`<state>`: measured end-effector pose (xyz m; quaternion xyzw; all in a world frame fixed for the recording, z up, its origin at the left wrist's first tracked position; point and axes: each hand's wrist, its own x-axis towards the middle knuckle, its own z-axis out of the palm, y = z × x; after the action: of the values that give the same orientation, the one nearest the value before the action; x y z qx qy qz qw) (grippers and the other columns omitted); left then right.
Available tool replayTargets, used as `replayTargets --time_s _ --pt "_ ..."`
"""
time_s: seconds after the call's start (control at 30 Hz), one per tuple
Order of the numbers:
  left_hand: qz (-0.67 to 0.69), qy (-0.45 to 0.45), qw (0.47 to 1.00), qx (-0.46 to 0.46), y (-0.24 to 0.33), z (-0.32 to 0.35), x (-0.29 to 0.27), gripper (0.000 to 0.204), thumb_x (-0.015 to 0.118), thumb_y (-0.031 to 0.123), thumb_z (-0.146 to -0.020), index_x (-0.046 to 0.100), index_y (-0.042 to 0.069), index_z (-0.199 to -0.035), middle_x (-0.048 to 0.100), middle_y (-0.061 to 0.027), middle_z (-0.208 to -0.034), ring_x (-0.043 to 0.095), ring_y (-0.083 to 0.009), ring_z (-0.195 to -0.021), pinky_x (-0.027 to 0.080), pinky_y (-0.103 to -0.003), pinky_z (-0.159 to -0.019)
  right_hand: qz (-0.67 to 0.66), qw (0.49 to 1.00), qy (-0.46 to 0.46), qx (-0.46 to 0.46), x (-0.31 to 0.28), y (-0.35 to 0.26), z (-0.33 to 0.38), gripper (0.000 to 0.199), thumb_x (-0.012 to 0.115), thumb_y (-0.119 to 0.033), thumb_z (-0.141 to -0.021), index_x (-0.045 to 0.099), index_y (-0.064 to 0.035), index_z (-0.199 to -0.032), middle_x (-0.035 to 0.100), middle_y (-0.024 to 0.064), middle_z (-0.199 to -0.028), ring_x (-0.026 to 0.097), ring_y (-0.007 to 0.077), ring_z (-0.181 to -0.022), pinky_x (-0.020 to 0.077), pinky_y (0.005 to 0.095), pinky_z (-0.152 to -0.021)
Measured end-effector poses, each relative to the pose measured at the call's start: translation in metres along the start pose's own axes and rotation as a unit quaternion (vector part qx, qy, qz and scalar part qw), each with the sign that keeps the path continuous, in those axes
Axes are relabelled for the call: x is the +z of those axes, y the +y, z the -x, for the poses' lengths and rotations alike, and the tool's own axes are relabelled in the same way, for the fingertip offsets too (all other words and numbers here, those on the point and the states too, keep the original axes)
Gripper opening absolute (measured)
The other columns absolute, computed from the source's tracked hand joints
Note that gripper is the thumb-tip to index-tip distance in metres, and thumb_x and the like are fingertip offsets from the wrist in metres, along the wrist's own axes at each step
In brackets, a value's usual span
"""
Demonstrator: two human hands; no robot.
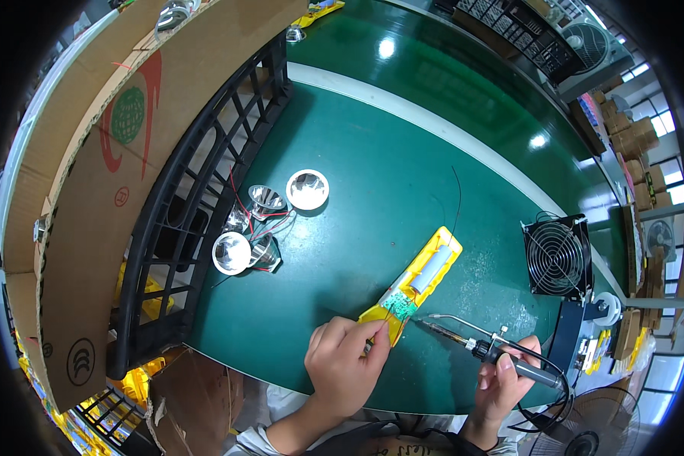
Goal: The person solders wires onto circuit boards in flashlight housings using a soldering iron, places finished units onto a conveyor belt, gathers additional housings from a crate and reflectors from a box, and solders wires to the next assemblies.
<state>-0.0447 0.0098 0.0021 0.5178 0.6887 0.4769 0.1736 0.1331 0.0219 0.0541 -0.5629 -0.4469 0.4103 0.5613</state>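
Now, your left hand (347,363): fingers closed, pinching the yellow housing (416,283).
Your right hand (503,380): gripping the soldering iron (475,346), tip beside your left fingertips.

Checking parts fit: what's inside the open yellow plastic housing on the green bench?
Inside the yellow plastic housing: a white cylindrical cell and a small green circuit board. The left hand covers the near end; anything beneath the cell is hidden.

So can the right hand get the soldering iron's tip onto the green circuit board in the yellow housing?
Probably yes: the right hand holds the soldering iron with its tip beside the green circuit board, nothing between; the left hand grips the yellow housing's near end.
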Motion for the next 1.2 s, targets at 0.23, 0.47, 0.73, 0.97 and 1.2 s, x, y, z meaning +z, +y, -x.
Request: replayTargets --time_s 0.23,0.47,0.73,0.97,1.2 --pt "-0.018 0.000 1.000 -0.002 0.005 0.000 -0.008 0.012 0.071 0.002 -0.065 0.065 0.005 -0.075 0.051 -0.0042 -0.065 0.050 -0.0156 -0.057 0.041 -0.028 -0.050 -0.039 0.999 0.010 -0.008 -0.022 0.007 0.002 0.026 0.061 -0.015 -0.078 0.039 -0.0016 -0.081 0.045 0.0056 -0.058 0.040 0.0072 -0.037 0.0313 0.0172 -0.033" --pt "-0.077 -0.190 0.978 0.027 0.012 -0.022 -0.035 0.056 0.073 0.014 -0.064 0.051 0.002 -0.114 0.048 -0.0143 -0.111 0.048 -0.0300 -0.101 0.040 -0.036 -0.087 -0.060 0.997 0.036 -0.034 -0.059 0.024 -0.005 0.021 0.057 -0.014 -0.081 0.037 -0.0051 -0.082 0.044 0.0040 -0.055 0.034 0.0051 -0.035 0.0271 0.0156 -0.032" --pt "-0.119 -0.307 0.944 -0.025 0.028 -0.029 -0.025 0.024 0.059 0.008 -0.077 0.057 0.000 -0.100 0.055 -0.0157 -0.085 0.057 -0.0301 -0.073 0.047 -0.036 -0.065 -0.092 0.994 0.066 -0.001 -0.091 0.030 -0.019 0.021 0.056 -0.010 -0.081 0.035 -0.0050 -0.081 0.040 0.0004 -0.058 0.035 0.0040 -0.038 0.0259 0.0149 -0.034" --pt "-0.117 -0.191 0.973 -0.050 0.011 -0.097 0.014 0.009 0.063 0.005 -0.078 0.062 -0.003 -0.081 0.063 -0.0100 -0.070 0.059 -0.0110 -0.056 0.047 -0.025 -0.051 -0.025 0.997 0.051 0.057 -0.105 0.037 -0.025 0.015 0.056 -0.011 -0.081 0.044 -0.0014 -0.082 0.046 0.0036 -0.062 0.041 0.0094 -0.043 0.0317 0.0199 -0.038" --pt "-0.135 -0.024 0.989 -0.045 -0.014 -0.277 0.114 0.013 0.063 0.011 -0.071 0.064 0.000 -0.076 0.063 -0.0100 -0.064 0.062 -0.0179 -0.057 0.048 -0.030 -0.055 0.026 0.993 0.073 0.087 -0.102 0.037 -0.028 0.012 0.053 -0.012 -0.085 0.048 -0.0020 -0.080 0.049 0.0040 -0.062 0.048 0.0128 -0.055 0.0407 0.0244 -0.050"
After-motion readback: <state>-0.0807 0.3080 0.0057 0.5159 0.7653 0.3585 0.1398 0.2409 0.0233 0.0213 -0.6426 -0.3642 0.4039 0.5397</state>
